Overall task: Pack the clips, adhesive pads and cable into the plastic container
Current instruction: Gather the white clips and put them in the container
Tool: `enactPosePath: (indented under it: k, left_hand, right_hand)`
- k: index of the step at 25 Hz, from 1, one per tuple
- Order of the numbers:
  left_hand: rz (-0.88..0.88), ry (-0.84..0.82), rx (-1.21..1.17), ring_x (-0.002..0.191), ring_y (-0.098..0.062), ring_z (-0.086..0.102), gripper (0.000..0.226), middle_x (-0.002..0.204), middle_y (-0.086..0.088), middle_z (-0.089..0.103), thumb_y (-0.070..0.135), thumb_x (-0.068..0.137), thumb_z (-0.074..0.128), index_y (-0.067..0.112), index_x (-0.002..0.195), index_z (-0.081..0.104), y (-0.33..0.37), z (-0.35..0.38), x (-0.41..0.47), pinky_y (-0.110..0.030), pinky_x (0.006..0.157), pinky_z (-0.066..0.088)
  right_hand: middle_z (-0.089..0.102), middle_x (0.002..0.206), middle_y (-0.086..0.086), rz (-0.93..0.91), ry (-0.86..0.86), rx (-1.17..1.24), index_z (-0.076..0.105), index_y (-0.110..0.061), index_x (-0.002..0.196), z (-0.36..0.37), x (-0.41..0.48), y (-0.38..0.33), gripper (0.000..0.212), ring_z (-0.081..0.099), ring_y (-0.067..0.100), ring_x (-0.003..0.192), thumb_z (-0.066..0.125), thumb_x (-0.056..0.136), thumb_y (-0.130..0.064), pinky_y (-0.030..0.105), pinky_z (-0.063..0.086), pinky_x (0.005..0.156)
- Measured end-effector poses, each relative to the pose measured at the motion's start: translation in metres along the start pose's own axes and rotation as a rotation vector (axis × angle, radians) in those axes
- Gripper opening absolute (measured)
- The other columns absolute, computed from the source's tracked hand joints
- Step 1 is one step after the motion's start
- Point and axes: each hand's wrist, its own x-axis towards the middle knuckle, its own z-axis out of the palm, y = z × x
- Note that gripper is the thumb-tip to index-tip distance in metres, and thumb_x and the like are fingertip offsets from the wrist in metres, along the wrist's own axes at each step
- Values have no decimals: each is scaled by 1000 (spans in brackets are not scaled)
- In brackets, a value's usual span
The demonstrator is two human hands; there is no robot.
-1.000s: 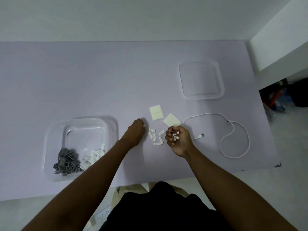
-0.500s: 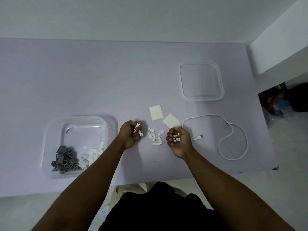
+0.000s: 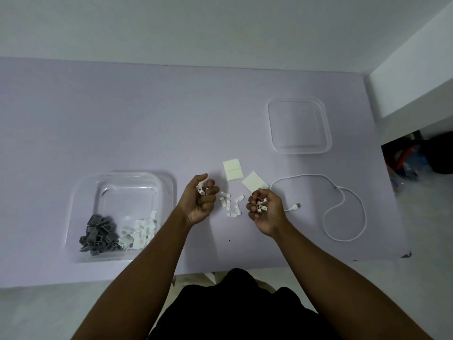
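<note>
On the lilac tabletop [image 3: 147, 119], gathering small white plastic clips [image 3: 230, 204] — grips a few in curled fingers of left hand [image 3: 201, 200], more in curled right hand [image 3: 264, 209], others loose between. Next calls for tipping both handfuls into clear square plastic container [image 3: 127, 197] at left — then square cream adhesive pads [image 3: 232, 170] and thin white cable [image 3: 294, 206].

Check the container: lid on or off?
Off. The container stands open with grey clips and white clips inside; its lid lies apart, far right on the table.

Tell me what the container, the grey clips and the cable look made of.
Container: clear glossy plastic, it seems; see-through, with a glinting rim.
Grey clips: probably matte moulded plastic; dull, even colour.
Cable: white flexible sheath, likely rubbery plastic; it lies in loose curves.
</note>
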Motion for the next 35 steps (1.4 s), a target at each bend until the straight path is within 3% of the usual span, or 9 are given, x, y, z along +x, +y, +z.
enactPosePath:
  k: [3, 9, 11, 14, 18, 22, 26, 32, 35]
  left_hand:
    - [-22, 160, 104, 38, -4, 26, 27, 62, 5, 43, 29, 92, 48, 17, 68, 53, 2, -5, -3, -16, 31, 15]
    - [70, 474, 845, 48, -9, 40, 18, 61, 4, 53, 15, 95, 56, 16, 99, 73, -8, -1, -1, -17, 40, 23]
    - [141, 555, 1032, 50, -13, 39, 21, 58, 2, 51, 28, 95, 60, 13, 86, 72, -6, 2, 3, -21, 45, 26]
    - [298, 664, 1585, 54, -15, 44, 47, 58, 0, 51, 46, 94, 56, 11, 63, 55, -5, 2, 14, -27, 56, 33]
    - [388, 647, 2002, 66, -21, 54, 38, 75, -2, 62, 54, 88, 60, 17, 93, 54, -8, 2, 25, -31, 61, 39]
    - [386, 476, 2113, 84, -26, 64, 34, 91, -4, 69, 46, 87, 64, 27, 114, 55, -11, -4, 33, -30, 68, 43]
    - [437, 383, 2151, 94, -25, 66, 28, 107, -3, 71, 39, 88, 64, 27, 114, 63, -12, -12, 38, -29, 77, 47]
    - [453, 378, 2063, 77, -21, 64, 19, 90, -5, 70, 32, 95, 59, 13, 98, 64, -15, -6, 41, -24, 64, 40]
    - [418, 477, 1719, 64, -9, 52, 19, 75, 2, 60, 25, 99, 50, 15, 84, 57, -15, 6, 37, -20, 57, 38]
  right_hand:
    - [49, 64, 3, -1, 27, -43, 59, -11, 68, -2, 3, 1, 29, 44, 15, 52, 48, 91, -26, 23, 26, 41]
    - [54, 68, 7, -122, 170, -443, 68, -4, 88, 1, 11, 11, 22, 47, 15, 52, 58, 97, -21, 25, 29, 47]
    - [49, 63, 7, -216, 227, -528, 70, -4, 82, 0, 15, 12, 26, 42, 14, 49, 64, 95, -25, 24, 29, 46]
    - [60, 62, 3, -425, 331, -851, 71, -7, 73, -7, 26, 14, 31, 51, 14, 55, 68, 92, -33, 29, 43, 56]
    - [70, 80, -1, -585, 356, -1177, 69, -18, 87, -16, 28, 19, 24, 63, 14, 74, 72, 86, -41, 30, 51, 69]
    - [65, 90, -2, -565, 327, -1296, 62, -19, 106, -15, 26, 23, 41, 62, 16, 79, 80, 77, -43, 30, 52, 71]
    - [70, 96, 2, -652, 277, -1323, 60, -18, 108, -15, 33, 31, 47, 67, 19, 83, 83, 74, -41, 31, 53, 73]
    - [66, 84, 1, -671, 250, -1321, 62, -12, 104, -13, 35, 34, 33, 58, 14, 73, 78, 82, -31, 26, 46, 67]
    - [61, 75, 1, -558, 269, -951, 62, -10, 92, -9, 33, 25, 22, 53, 11, 64, 77, 84, -24, 23, 46, 60]
